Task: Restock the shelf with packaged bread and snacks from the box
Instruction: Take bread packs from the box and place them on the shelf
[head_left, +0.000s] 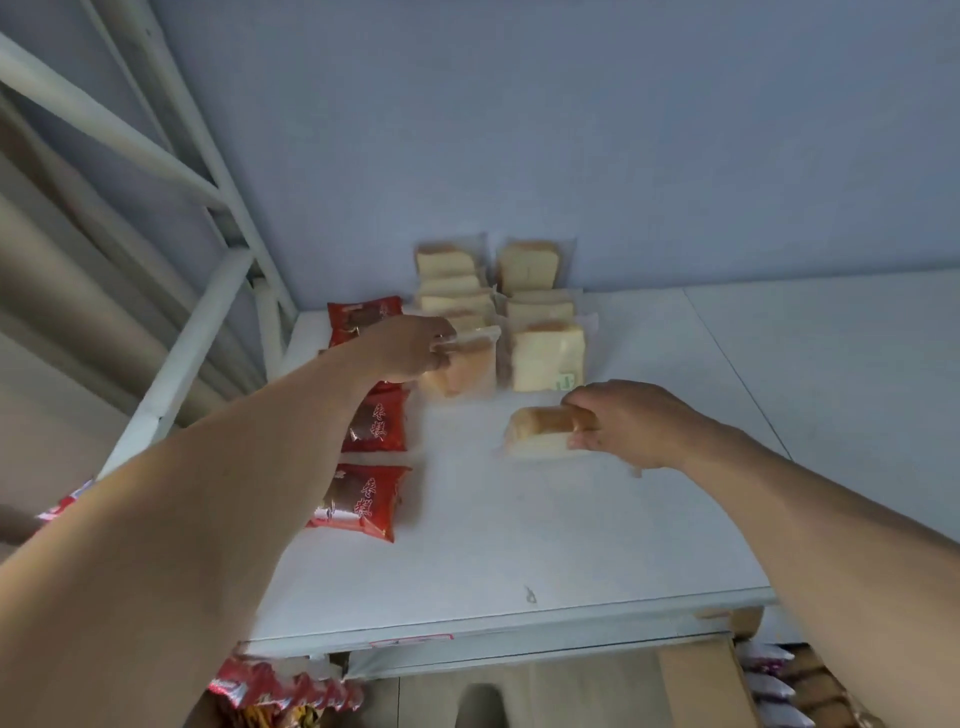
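Bread pack (460, 366) gripped by left hand (408, 348) on white shelf (519, 545); right hand (631, 421) clasps second loaf (537, 431), apparently resting flat. Red snack packs (363, 499) beside left arm.

The shelf (519, 545) is plain white, its frame (197, 332) the same white, and the wall (571, 130) behind is a flat pale blue-grey. The bread packs (545, 358) are clear wrap over cream-yellow slices with tan-brown crusts; one carries a small green mark. The loaf under the right hand (631, 423) is golden-brown on top. The snack packets (363, 499) are bright red with dark brown pictures and pale lettering. The box (696, 675) below is dull cardboard brown.
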